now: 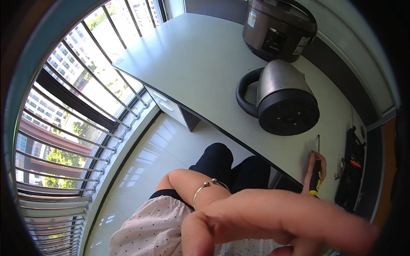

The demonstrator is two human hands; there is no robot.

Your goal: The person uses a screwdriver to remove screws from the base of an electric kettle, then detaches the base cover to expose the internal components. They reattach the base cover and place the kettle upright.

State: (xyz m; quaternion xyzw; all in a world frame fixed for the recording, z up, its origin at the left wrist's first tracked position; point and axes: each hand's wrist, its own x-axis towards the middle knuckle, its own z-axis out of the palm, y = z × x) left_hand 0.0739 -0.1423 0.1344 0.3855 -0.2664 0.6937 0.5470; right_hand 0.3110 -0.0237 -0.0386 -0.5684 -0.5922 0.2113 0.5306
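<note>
Currently, right hand [310,170] grips screwdriver [316,171] near kettle [285,94] lying sideways.

I see room for a hand over the left of the desk [183,68]; farther right, the electric kettle [285,98], lying on its side, and the rice cooker [269,25] just behind it block the way.

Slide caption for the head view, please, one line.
Right hand holds a screwdriver near a kettle lying on its side; left hand in the foreground.
</note>
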